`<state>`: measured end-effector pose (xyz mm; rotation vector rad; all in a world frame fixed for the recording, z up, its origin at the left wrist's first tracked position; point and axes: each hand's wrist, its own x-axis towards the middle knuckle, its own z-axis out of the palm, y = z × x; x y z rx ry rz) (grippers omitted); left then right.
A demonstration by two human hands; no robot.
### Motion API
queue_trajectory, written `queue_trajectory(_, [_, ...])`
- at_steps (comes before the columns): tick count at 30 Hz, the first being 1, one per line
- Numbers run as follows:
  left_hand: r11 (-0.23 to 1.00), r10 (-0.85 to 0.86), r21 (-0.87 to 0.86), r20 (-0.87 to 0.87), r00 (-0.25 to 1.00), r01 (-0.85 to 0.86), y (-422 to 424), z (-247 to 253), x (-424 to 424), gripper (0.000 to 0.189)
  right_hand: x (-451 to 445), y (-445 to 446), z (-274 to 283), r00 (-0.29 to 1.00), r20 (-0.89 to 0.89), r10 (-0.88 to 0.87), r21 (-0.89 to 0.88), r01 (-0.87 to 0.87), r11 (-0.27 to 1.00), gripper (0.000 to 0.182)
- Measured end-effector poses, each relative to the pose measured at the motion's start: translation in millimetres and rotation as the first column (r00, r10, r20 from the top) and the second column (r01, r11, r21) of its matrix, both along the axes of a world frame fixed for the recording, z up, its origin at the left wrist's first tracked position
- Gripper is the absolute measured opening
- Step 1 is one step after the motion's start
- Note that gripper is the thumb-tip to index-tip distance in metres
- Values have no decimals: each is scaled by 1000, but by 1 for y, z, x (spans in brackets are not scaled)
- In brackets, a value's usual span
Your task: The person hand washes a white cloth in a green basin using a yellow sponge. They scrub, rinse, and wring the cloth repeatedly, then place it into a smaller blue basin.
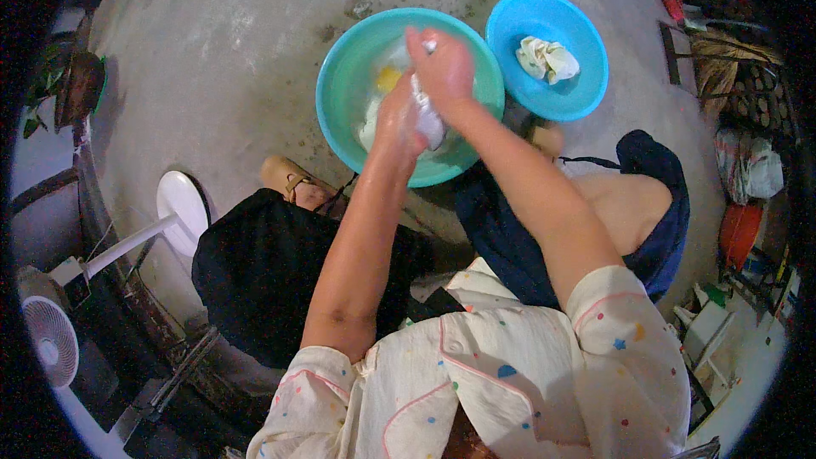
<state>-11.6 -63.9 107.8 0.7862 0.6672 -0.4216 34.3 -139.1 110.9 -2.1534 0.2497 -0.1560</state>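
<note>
Over a green plastic basin (331, 95) on the floor, my left hand (401, 111) and my right hand (445, 70) are close together, both somewhat blurred. A wet white cloth (428, 116) is gripped between them, and a bit of it shows at the fingers of my right hand. More pale cloth (368, 124) and something yellow (387, 79) lie in the basin below. Touching or nearly touching it on the right, a smaller blue basin (590, 54) holds a crumpled white cloth (548, 60).
Wet spots mark the concrete floor (255, 70) around the basins. A white standing fan (51, 341) and a white round base (183, 213) are at left. Along the right wall are a straw broom (720, 73), plastic bags (749, 166) and a red object (739, 236).
</note>
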Motion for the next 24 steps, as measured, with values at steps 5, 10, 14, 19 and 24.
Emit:
queue_trajectory(5, [621, 466, -782, 421, 778, 51, 18, -32, -9, 33, -53, 49, 38, 908, 346, 235, 16, -256, 967, 40])
queue_trajectory(10, [999, 48, -11, 32, 998, -48, -2, -3, -4, 35, -9, 8, -4, 998, 52, 25, 172, -34, 984, 31])
queue_trajectory(14, [992, -41, 122, -5, 999, 42, 18, -3, 5, 36, -25, 19, 12, 992, 116, 48, 98, -59, 993, 29])
queue_trajectory(19, [978, 201, -113, 314, 928, -174, 41, -20, -7, 44, -59, 52, 35, 948, 223, 229, 92, -254, 963, 29])
queue_trajectory(24, [1000, -11, 19, 74, 997, 10, 14, 7, 6, 43, 18, -37, -51, 999, 27, -22, -8, 22, 1000, 35])
